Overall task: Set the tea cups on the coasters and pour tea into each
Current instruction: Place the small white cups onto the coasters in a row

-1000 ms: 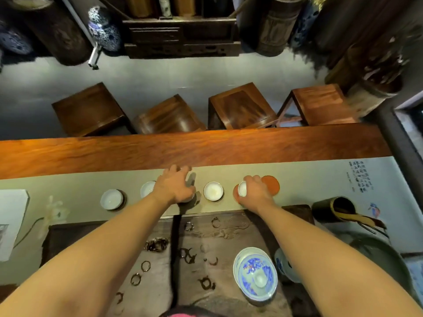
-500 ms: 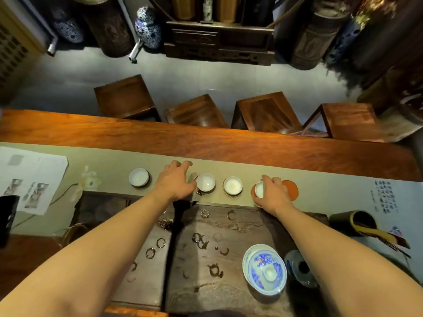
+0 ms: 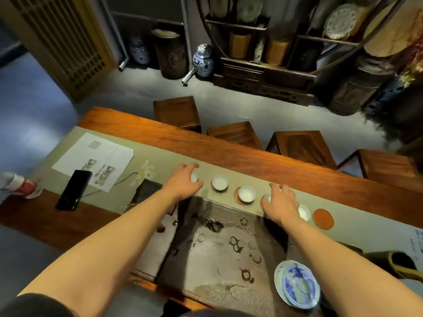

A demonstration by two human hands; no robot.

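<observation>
Small white tea cups stand in a row on the grey-green table runner [image 3: 251, 177]. My left hand [image 3: 183, 181] covers and grips the leftmost cup [image 3: 194, 178]. To its right a second cup [image 3: 220, 183] stands free. A third cup [image 3: 246, 194] sits on an orange coaster [image 3: 237, 195]. My right hand [image 3: 280, 203] is closed over another cup [image 3: 267, 198]; only its rim shows. Beyond that hand a further cup [image 3: 304, 212] stands beside a bare orange coaster [image 3: 323, 218].
A dark wet tea tray [image 3: 217, 252] lies in front of the cups, with a blue-and-white lidded gaiwan [image 3: 297, 286] at its right. A phone [image 3: 74, 189], papers [image 3: 93, 161] and a crumpled can [image 3: 19, 185] lie at the left. Wooden stools [image 3: 235, 135] line the table's far side.
The camera has swung left and tilted up. My left hand moved from beside a cup onto the leftmost cup. My right hand slid its cup left, leaving another cup next to the bare coaster.
</observation>
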